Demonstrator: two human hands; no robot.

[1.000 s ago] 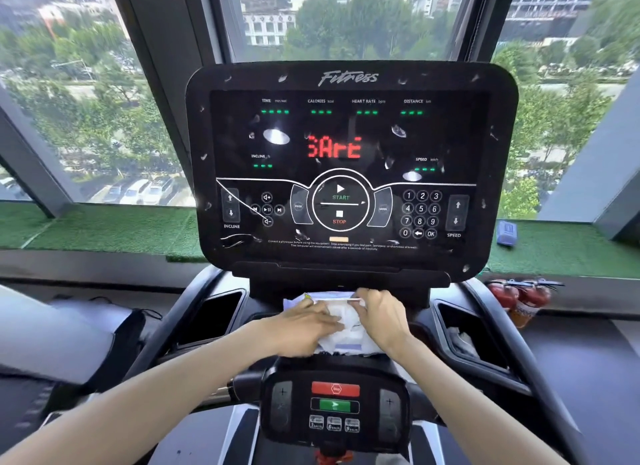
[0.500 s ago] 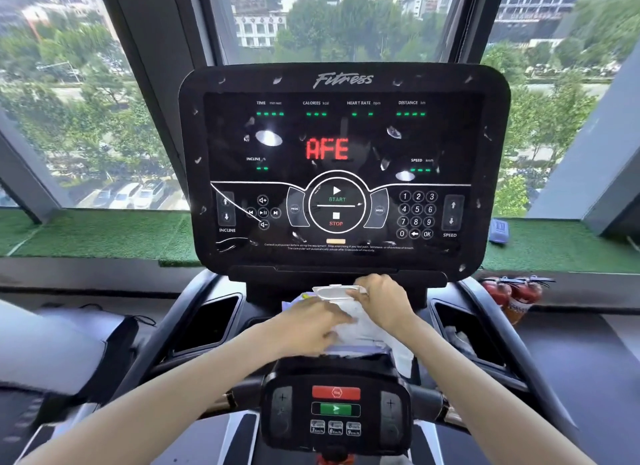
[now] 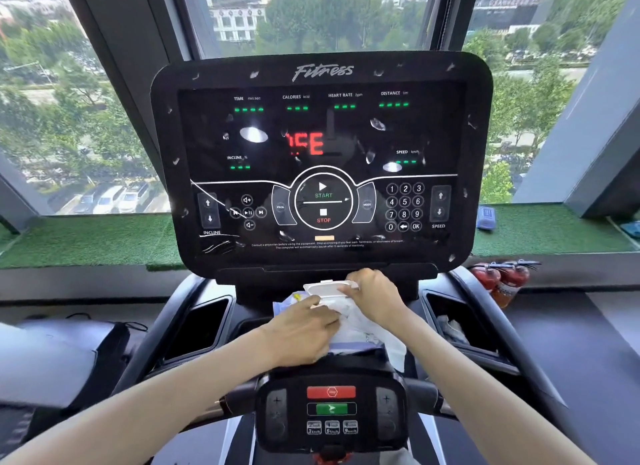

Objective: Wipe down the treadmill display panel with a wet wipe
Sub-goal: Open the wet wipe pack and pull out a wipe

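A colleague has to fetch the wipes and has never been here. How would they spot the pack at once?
Find the black display panel; just below its bottom edge, between two dark side pockets, lies the pale, crinkly wet wipe pack. Nothing else there has its raised white flip lid.

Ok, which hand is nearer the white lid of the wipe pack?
Right. The right hand holds the lid by its edge; the left hand is below it, at the opening of the wipe pack.
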